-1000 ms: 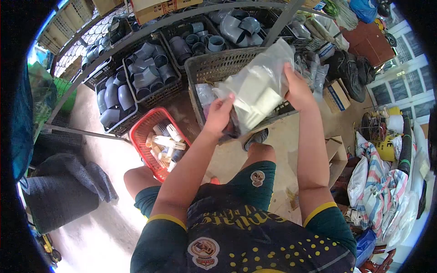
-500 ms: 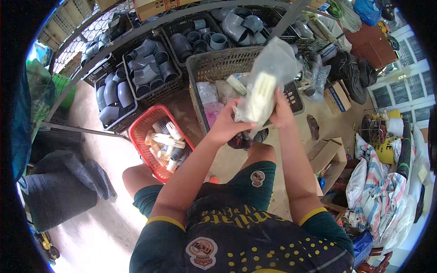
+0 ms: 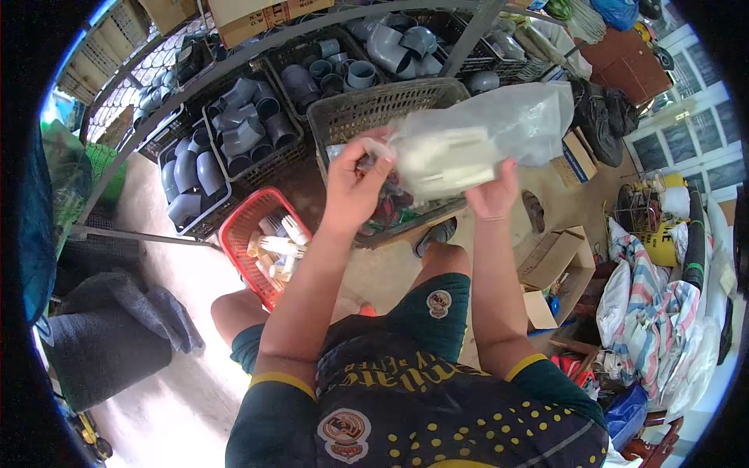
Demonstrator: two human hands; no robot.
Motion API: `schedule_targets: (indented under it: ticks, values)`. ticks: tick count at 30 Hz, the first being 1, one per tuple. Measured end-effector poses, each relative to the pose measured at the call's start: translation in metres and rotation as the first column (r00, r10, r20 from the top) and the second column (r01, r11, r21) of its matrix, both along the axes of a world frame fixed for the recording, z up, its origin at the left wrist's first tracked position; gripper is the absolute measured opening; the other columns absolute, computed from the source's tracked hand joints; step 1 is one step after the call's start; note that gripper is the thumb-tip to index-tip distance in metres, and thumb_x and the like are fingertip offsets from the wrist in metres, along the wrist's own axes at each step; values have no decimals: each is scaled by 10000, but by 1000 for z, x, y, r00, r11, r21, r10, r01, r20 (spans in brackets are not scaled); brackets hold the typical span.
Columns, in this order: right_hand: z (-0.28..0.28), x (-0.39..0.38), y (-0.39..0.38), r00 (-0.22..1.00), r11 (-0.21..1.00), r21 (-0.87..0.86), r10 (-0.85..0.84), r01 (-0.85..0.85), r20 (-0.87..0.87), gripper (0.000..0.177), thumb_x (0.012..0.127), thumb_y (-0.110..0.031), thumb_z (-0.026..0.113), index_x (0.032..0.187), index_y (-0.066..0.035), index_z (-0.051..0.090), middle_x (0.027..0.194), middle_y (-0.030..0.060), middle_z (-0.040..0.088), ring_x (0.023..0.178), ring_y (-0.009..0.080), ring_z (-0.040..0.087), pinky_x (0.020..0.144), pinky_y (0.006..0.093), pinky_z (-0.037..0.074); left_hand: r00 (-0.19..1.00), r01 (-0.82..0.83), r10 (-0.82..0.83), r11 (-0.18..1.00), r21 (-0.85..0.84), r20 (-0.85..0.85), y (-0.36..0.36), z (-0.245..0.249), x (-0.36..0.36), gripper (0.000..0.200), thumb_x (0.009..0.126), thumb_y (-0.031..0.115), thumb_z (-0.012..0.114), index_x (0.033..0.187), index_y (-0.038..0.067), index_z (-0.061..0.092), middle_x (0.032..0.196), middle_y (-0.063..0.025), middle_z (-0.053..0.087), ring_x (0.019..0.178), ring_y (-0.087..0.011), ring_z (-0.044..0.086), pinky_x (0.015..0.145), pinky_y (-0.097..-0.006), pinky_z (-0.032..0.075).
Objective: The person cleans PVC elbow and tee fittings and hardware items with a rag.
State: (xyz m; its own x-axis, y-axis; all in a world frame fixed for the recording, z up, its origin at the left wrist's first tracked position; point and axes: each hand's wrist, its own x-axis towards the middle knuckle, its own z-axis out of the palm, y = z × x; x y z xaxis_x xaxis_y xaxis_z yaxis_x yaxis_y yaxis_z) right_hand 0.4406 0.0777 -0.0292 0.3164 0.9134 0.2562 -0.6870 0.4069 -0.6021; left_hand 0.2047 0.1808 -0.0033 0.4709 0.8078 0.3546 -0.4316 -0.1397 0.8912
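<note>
A clear plastic bag (image 3: 527, 117) with several cream-white slotted plastic pieces (image 3: 456, 160) inside is held level in front of me. My left hand (image 3: 360, 181) pinches the gathered left end of the bag. Under its right part, my right hand (image 3: 493, 193) grips the lower edge, its fingers partly hidden behind the plastic. Behind and below the bag stands a large dark mesh crate (image 3: 374, 108), with bagged items partly covered by my hands. To the left, a red basket (image 3: 236, 253) holds similar white and cream pieces (image 3: 281, 246).
Crates of grey pipe fittings (image 3: 242, 134) line the back beneath a metal bar (image 3: 312, 31). On the right are an open cardboard box (image 3: 555, 261) and striped sacks (image 3: 647, 296). A dark grey roll (image 3: 105, 335) lies at the left.
The bag has swung from nearly upright to level, its free end now pointing right. My left hand has shifted to its left end, my right hand to its lower right edge.
</note>
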Motion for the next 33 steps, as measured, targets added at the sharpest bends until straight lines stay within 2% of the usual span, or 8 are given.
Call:
schedule_targets:
  ticks: [3,6,10,18,24,27,30,33]
  values:
    - [19,4,3,992,998,67,-11,20,-124,577,983,-312,584,1459,-43,399,1461,160,473,1356,331,450,1133,533,354,996,-90,90,989,116,2,2,18,-2,134,945,104,668,976,-26,652,1114,-74,656,924,-119,607,791,-277,523]
    - [71,-19,3,924,928,-151,-301,341,236,395,1006,-242,561,1336,-30,514,1303,143,595,1187,278,597,1008,453,492,987,-16,7,998,-55,-161,5,-12,-9,278,994,243,616,974,-29,668,971,-62,678,897,-112,592,773,-278,499]
    - [88,-2,3,870,870,-246,-322,427,373,232,986,-204,601,1141,-31,617,1081,78,674,961,195,670,830,357,557,925,60,-170,949,-310,-341,3,-32,-8,474,1000,410,561,1002,-45,695,905,-54,674,799,-115,563,740,-283,469]
    - [121,-15,2,892,910,-258,-206,326,402,163,943,-193,669,1033,-58,659,975,37,684,864,134,661,747,300,540,693,564,-531,821,-93,-487,-1,8,-1,460,808,156,781,1200,-37,639,1108,-60,692,899,-118,638,764,-268,515]
    - [131,-19,12,790,913,-223,-151,342,595,181,945,-208,681,1042,-56,660,961,35,695,829,137,664,770,298,546,818,485,-422,871,74,-390,-18,12,14,570,729,109,812,1245,-17,607,1076,-76,684,891,-142,664,798,-298,535]
    - [133,-31,23,690,852,-193,-241,488,683,298,912,-243,720,1119,-43,642,1016,42,692,909,152,660,832,319,532,857,449,-497,849,-277,-134,-31,-7,22,481,771,50,770,1223,-7,619,1110,-68,684,932,-145,661,845,-301,524]
    - [128,-15,13,419,897,-298,146,325,896,552,825,-299,796,1249,-21,575,1140,70,654,1069,172,613,910,333,493,973,204,-230,902,-380,-25,-30,-20,27,397,810,41,716,1198,8,637,1109,-63,691,1026,-144,630,885,-298,490]
    - [81,-17,17,501,946,-271,149,180,852,817,724,-227,859,1391,-17,436,1287,95,579,1198,204,548,1032,354,424,993,113,-99,947,-301,62,-21,-36,34,410,830,6,709,1228,0,613,1145,-63,674,1022,-142,634,883,-294,502]
